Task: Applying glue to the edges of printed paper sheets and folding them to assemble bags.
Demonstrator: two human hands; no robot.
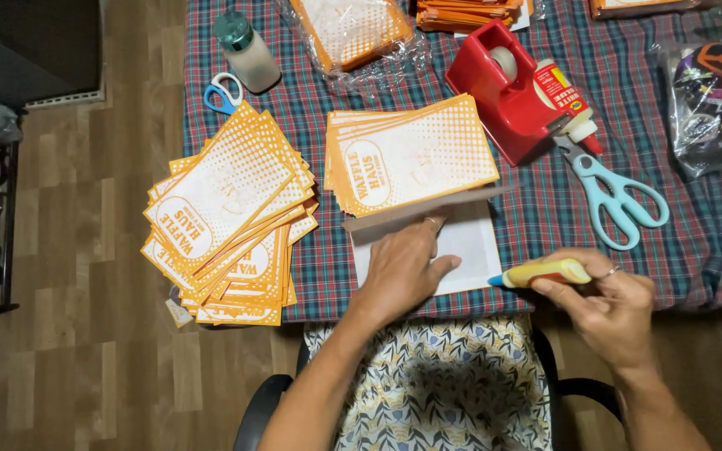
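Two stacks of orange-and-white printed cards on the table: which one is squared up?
The smaller stack of orange-and-white printed cards, just above the left hand, is nearly flush. The bigger stack at the table's left edge is fanned out and overhangs the checked tablecloth.

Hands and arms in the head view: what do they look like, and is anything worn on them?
Both forearms are bare, with no sleeves, gloves or watch in view. The left hand has a thin ring on one finger. The right hand also wears a thin, metallic-looking ring. No bracelets or markings can be seen.
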